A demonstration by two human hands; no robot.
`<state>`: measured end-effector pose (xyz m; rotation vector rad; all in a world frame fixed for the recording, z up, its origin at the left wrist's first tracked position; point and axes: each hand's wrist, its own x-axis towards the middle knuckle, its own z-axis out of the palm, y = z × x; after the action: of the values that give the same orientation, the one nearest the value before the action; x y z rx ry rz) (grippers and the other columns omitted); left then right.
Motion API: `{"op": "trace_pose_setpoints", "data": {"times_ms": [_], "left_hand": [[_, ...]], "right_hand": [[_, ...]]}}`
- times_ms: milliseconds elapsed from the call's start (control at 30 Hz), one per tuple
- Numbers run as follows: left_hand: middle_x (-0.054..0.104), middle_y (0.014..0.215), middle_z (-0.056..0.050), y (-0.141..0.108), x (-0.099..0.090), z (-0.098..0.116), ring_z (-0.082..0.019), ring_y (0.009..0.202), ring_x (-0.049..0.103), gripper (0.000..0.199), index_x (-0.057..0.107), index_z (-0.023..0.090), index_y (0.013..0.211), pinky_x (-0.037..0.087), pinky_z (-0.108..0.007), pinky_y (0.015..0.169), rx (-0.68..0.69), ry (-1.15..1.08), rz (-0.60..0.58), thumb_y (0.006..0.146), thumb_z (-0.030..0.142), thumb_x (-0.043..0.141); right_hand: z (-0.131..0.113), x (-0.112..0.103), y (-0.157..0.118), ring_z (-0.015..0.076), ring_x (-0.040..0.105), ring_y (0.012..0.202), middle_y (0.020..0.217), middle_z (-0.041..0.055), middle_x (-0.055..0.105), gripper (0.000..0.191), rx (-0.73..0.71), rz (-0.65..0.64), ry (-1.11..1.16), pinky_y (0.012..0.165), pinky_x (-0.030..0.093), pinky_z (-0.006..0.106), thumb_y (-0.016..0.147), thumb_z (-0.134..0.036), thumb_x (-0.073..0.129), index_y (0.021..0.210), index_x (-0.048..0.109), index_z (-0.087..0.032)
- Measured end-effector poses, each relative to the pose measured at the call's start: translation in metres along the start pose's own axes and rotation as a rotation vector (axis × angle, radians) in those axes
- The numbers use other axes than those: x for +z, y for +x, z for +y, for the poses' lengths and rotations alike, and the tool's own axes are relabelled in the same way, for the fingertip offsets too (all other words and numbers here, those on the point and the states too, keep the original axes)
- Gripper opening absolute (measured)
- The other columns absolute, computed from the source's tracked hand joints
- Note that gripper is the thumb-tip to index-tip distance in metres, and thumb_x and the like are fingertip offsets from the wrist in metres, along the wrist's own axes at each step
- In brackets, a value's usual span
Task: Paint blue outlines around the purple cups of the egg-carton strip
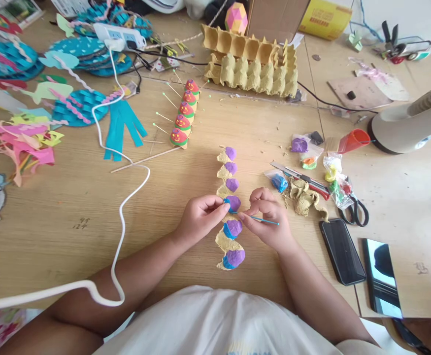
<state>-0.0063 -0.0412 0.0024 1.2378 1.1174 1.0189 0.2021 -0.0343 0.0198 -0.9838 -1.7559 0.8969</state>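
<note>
An egg-carton strip lies on the wooden table, its bumps topped with purple clay. Blue clay covers the side of the two bumps nearest me. My left hand pinches a small piece of blue clay against the third bump from the near end. In my right hand is a thin blue stick, held between thumb and fingers, with its tip near that bump. Beyond them stands a finished-looking strip of red and green bumps with drawn faces.
A white cable winds across the left side. Egg cartons lie at the back. On the right are a cutter, clay bags, scissors, two phones and a red cup.
</note>
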Motion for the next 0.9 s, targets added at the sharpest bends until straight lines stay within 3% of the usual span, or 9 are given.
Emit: {"op": "trace_pose_setpoints", "data": {"times_ms": [900], "left_hand": [[0.05,0.058,0.004,0.0007,0.0012,0.0053,-0.009,0.056,0.043,0.032,0.064,0.016,0.066,0.034,-0.022,0.053,0.007,0.022,0.016,0.09,0.035,0.071]], "right_hand": [[-0.0007,0.0008,-0.0009,0.0184,0.058,0.081,0.082,0.0008,0.058,0.018,0.022,0.0,-0.012,0.078,0.048,0.038,0.086,-0.021,0.081,0.073,0.07,-0.024]]}}
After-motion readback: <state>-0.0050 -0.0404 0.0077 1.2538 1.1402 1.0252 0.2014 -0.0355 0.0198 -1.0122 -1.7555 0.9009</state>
